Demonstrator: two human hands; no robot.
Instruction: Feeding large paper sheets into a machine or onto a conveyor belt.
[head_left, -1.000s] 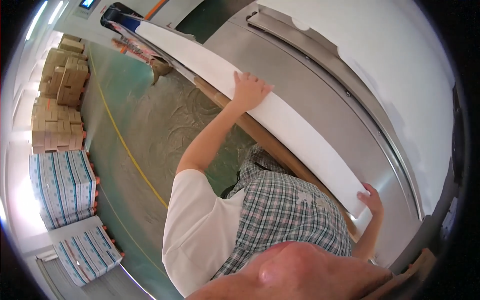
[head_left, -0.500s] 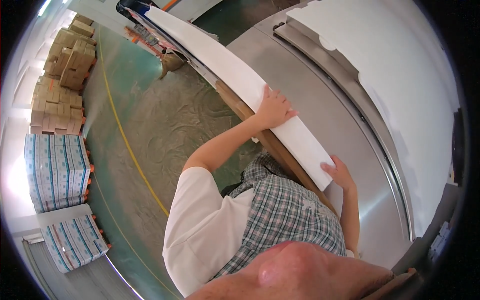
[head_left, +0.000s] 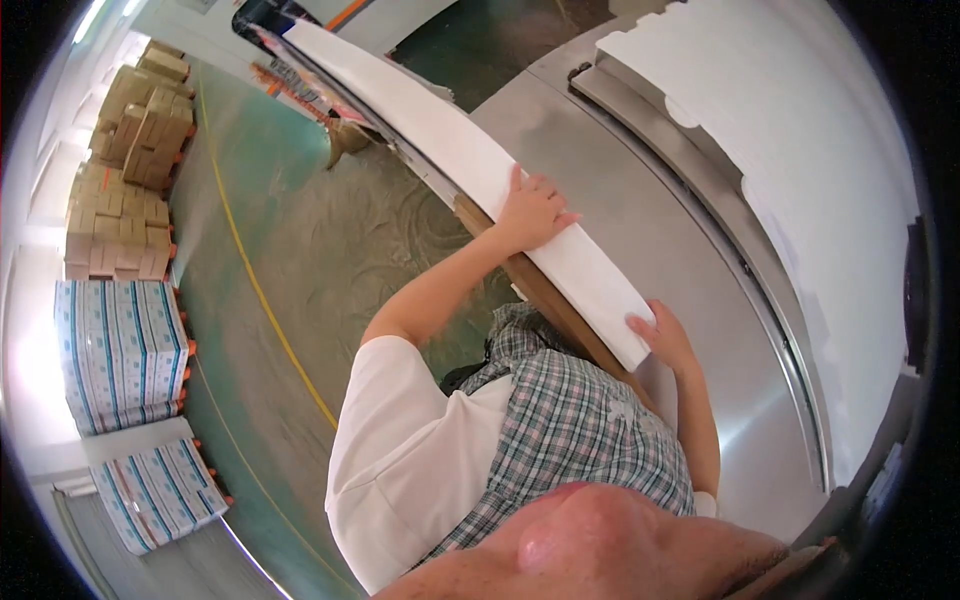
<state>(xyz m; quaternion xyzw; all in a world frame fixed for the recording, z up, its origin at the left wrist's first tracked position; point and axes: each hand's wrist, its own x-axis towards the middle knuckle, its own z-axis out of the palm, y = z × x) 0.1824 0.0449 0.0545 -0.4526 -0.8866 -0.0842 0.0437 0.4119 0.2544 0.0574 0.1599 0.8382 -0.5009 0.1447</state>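
A long white strip, thick like a stack of soft paper (head_left: 440, 122), lies lengthwise along the near side of a metal table (head_left: 720, 390). My left hand (head_left: 533, 212) drapes over its top, fingertips at its far edge. At the strip's near end, my right hand (head_left: 662, 332) grips the far side with the thumb on top; its other fingers are partly hidden. A brown ledge (head_left: 560, 305) runs beside the strip, close to my checked apron (head_left: 580, 420). The strip's underside is hidden.
A large white sheet-like mass (head_left: 800, 180) fills the right side beyond a metal rail (head_left: 725, 235). A dark-ended machine part (head_left: 265, 20) stands at the strip's far end. Brown cartons (head_left: 120, 230) and white-blue boxes (head_left: 120, 350) are stacked at the left, past a yellow floor line (head_left: 255, 285).
Both hands and the strip's near end have shifted slightly up and left, away along the ledge. The surroundings have shifted a little in the picture. Both hands remain on the strip.
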